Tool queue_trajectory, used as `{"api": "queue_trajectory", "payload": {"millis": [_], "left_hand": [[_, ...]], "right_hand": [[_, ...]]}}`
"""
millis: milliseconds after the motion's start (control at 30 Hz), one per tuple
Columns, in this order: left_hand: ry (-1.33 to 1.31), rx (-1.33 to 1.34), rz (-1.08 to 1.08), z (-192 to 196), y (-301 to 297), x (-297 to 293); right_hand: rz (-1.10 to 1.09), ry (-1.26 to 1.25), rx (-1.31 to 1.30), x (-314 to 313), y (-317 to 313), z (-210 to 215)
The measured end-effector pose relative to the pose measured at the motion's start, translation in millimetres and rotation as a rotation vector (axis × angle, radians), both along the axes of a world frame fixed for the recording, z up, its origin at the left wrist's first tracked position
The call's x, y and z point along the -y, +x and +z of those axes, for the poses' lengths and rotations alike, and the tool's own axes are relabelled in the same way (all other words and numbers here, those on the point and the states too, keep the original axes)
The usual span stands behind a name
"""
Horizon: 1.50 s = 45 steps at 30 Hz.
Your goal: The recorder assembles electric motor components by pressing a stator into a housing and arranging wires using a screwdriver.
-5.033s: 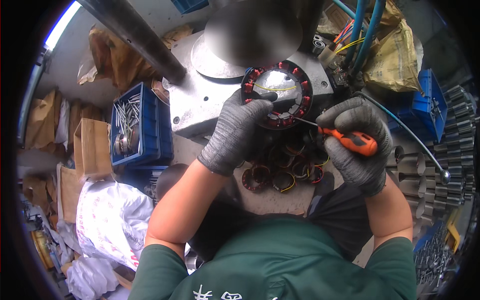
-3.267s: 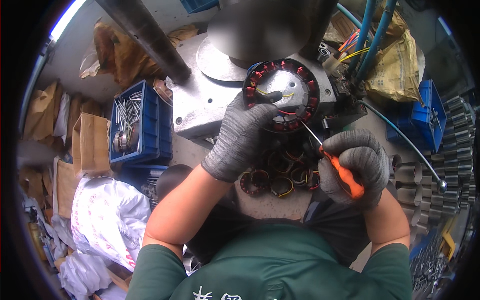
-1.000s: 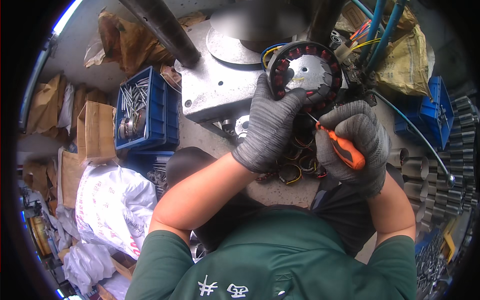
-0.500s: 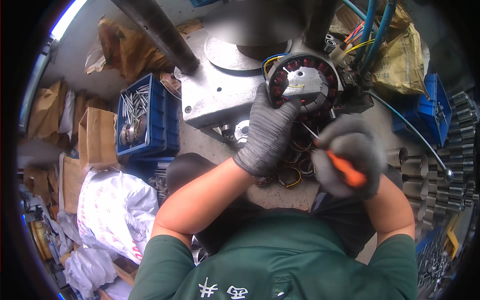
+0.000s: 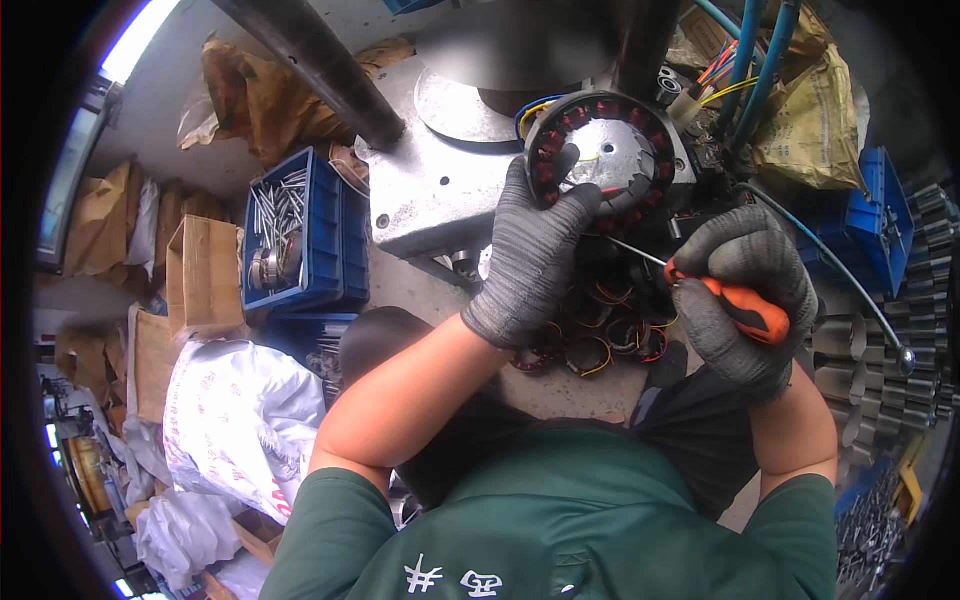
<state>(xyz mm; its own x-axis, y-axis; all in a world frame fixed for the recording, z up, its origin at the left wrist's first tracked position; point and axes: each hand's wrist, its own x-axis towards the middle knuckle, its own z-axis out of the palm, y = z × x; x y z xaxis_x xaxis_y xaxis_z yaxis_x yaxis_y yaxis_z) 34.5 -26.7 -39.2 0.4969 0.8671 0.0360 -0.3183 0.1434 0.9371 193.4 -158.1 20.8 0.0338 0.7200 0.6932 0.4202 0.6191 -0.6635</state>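
Left hand [image 5: 538,255], gloved: gripping the lower-left rim of a coil-wound ring [image 5: 601,108], upper centre. Right hand [image 5: 750,250], gloved: wrapped round an orange-handled screwdriver [image 5: 735,300], shaft toward that ring — a skidding tip could nick windings. Other rings [image 5: 592,371]: below centre. Blue crate [image 5: 330,240]: left.

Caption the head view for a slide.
Gloved left hand holds a coil-wound ring while the gloved right hand grips an orange-handled screwdriver.
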Motion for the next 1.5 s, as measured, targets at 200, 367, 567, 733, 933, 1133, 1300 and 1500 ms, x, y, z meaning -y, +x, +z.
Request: {"api": "queue_trajectory", "payload": {"millis": [200,367,567,733,933,1133,1300,1500], "left_hand": [[0.045,-0.024,-0.039,7,2,5],[-0.051,0.082,-0.097,2,6,5],[-0.072,0.121,-0.054,2,10,13],[0.112,-0.101,-0.026,3,6,13],[0.324,-0.101,0.056,11,-1,10],[0.194,0.283,-0.09,20,1,6],[0.352,-0.009,-0.145,-24,0,-13],[0.536,-0.259,-0.232,0,-10,-20]], "right_hand": [[-0.012,0.011,0.045,-9,-1,-9],[-0.072,0.014,0.079,-13,-9,-10],[-0.141,0.01,0.256,-16,-20,-3],[-0.118,-0.002,0.303,-20,-18,-4],[-0.174,0.087,-0.372,0,19,28],[0.069,-0.99,-0.902,-28,61,-35],[0.356,-1.006,-1.159,-23,39,-36],[0.105,-0.767,-0.882,-18,40,-34]]}}
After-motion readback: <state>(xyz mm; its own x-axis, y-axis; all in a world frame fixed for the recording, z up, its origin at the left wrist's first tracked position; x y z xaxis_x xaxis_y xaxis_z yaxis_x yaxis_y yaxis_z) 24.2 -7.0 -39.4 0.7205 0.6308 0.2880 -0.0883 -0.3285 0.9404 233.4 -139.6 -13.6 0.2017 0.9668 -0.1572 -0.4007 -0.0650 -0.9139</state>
